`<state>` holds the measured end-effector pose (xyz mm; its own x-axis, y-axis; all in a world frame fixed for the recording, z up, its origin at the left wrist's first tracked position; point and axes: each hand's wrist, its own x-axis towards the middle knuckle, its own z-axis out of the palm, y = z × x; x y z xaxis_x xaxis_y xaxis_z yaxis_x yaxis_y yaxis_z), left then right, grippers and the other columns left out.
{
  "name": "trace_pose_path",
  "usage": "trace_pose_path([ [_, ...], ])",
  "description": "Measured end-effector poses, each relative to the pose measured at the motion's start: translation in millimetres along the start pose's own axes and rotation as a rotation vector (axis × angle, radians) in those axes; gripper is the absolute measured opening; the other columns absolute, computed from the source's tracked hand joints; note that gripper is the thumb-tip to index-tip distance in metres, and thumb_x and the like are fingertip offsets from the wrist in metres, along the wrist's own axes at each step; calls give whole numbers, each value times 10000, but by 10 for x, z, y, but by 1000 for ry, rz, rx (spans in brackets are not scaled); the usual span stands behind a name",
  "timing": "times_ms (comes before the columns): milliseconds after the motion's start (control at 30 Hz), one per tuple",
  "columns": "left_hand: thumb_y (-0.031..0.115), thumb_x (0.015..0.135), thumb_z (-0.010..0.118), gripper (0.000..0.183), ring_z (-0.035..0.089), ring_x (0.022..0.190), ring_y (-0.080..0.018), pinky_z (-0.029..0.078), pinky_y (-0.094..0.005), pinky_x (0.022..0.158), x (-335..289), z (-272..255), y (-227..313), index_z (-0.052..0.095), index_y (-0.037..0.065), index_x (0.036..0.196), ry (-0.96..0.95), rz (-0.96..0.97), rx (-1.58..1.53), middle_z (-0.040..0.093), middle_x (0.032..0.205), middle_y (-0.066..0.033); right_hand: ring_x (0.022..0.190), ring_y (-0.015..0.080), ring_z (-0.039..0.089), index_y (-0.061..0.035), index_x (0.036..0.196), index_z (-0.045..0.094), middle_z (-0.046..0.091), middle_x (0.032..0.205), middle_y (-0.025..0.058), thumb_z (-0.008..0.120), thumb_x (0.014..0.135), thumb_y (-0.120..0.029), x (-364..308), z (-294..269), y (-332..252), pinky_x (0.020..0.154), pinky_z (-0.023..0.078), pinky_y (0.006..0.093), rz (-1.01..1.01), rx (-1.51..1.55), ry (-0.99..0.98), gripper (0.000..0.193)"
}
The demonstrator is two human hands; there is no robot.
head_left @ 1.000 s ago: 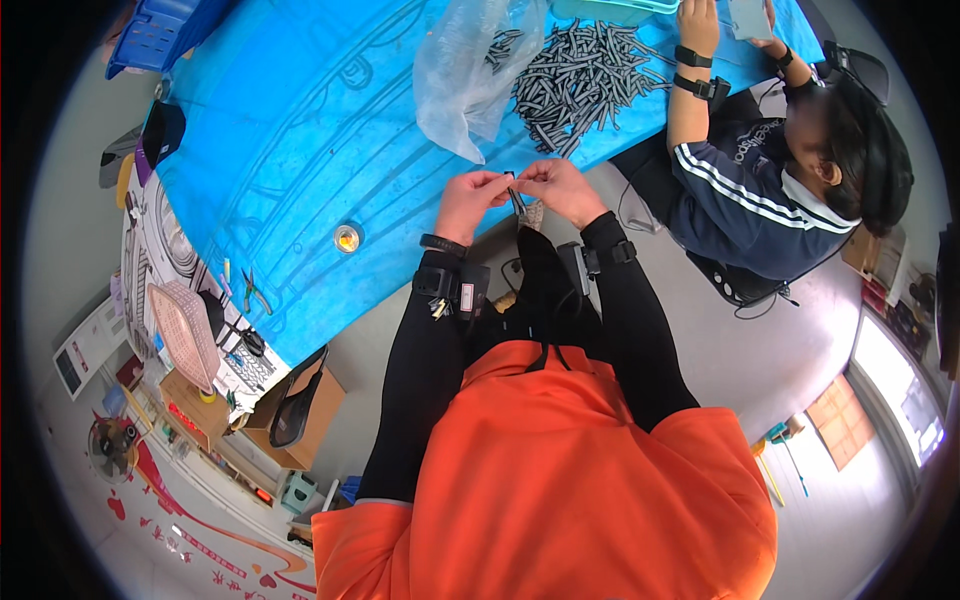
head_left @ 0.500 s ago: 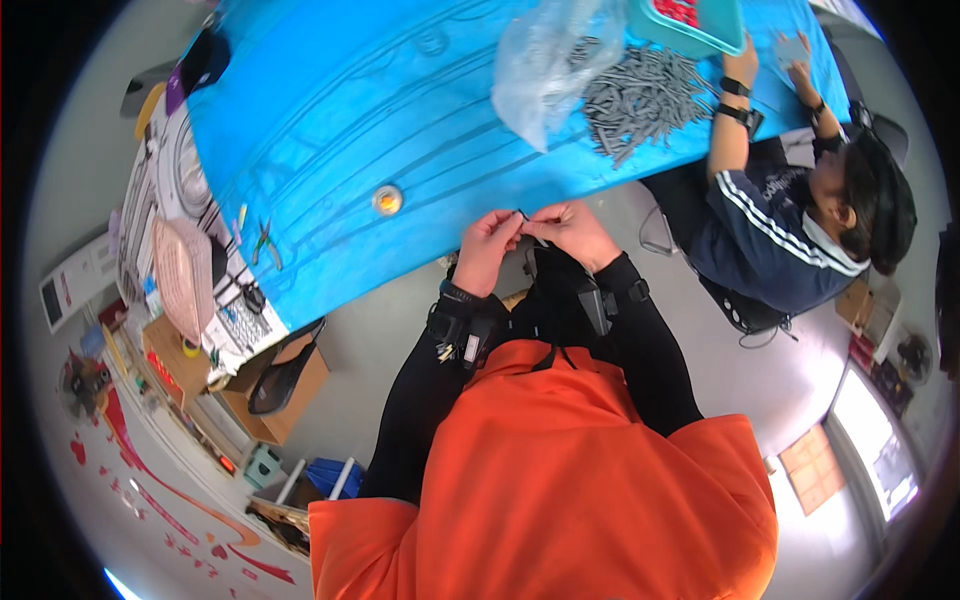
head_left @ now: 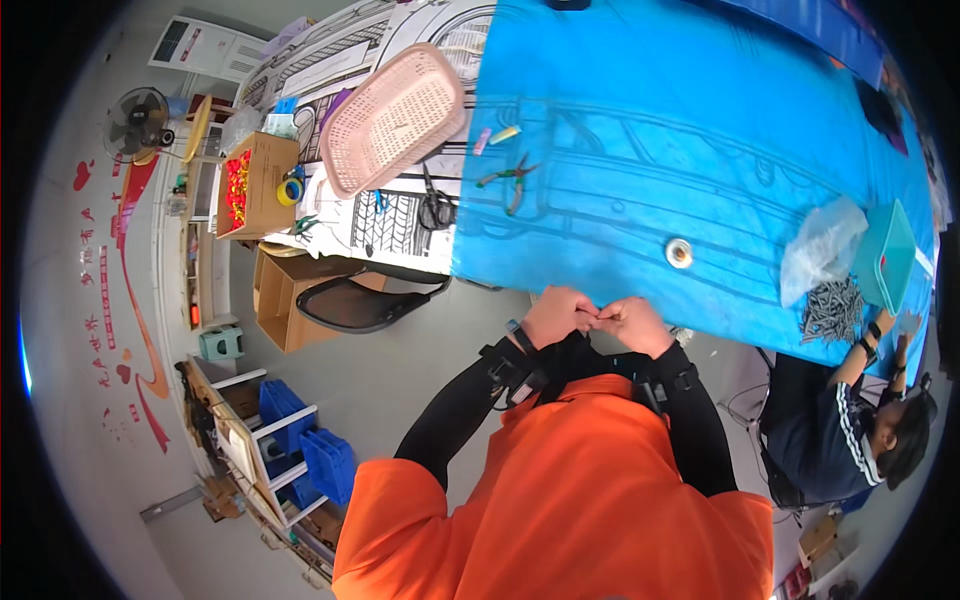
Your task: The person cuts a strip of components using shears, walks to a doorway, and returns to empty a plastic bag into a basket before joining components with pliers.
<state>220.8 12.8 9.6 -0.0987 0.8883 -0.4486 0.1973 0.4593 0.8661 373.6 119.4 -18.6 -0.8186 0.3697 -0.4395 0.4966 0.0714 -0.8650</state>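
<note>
step in hand, as judged from posture: fine two-handed fingertip work; the bare left hand (head_left: 560,317) and bare right hand (head_left: 638,325) meet thumb-and-forefinger at the near edge of the table covered with blue sheeting (head_left: 590,215); fingers of both are curled inward; how far each pinch is closed, and what lies in it, cannot be told, since the fingers hide the contact point and any piece there is too small to make out; the next move appears to call for level wrists, light pressure and fingertips kept aligned; the loose pile of short, slim dark-grey pieces (head_left: 832,311) lies on the table, well apart to the right of the grip, beside the crumpled clear plastic bag (head_left: 822,245); the small round container with an orange-brown centre (head_left: 679,253) stands nearer, ahead and right of the grip.
</note>
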Motion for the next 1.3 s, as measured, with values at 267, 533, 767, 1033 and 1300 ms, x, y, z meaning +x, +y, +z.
trace_pose_path([
  [267,45,771,625,125,627,626,-134,494,-224,581,-379,-1257,-1107,643,-41,860,543,-216,-144,642,713,-92,786,330,588,20,849,582,600,784,196,581,776,-275,1500,873,20,685,448,388,122,-34,370,304],
  [533,13,810,595,169,606,746,-149,507,-221,682,-506,-1822,-1098,599,-69,958,715,-205,-966,618,851,-100,710,276,589,12,940,576,620,807,122,621,768,-310,1964,1235,-757,672,461,354,-253,-658,900,367],
  [767,18,799,614,198,620,748,-157,511,-234,697,-282,-1668,-989,604,-57,982,603,-151,-1074,632,869,-113,522,58,357,-37,762,559,438,588,-36,605,834,-175,1695,1287,-1142,464,271,225,239,943,56,162],
  [1033,21,787,628,172,629,674,-148,515,-225,630,-206,-1715,-777,628,-60,939,559,-160,-797,643,811,-105,534,61,388,-1,850,606,469,600,-21,634,805,-133,1697,1241,-1185,484,297,215,195,941,222,142],
  [1300,26,789,631,169,631,675,-144,509,-217,613,-205,-1793,-743,632,-51,939,496,-135,-735,645,819,-100,554,60,444,-10,862,619,534,640,-5,661,782,-129,1666,1164,-1250,498,344,206,214,974,238,150],
])
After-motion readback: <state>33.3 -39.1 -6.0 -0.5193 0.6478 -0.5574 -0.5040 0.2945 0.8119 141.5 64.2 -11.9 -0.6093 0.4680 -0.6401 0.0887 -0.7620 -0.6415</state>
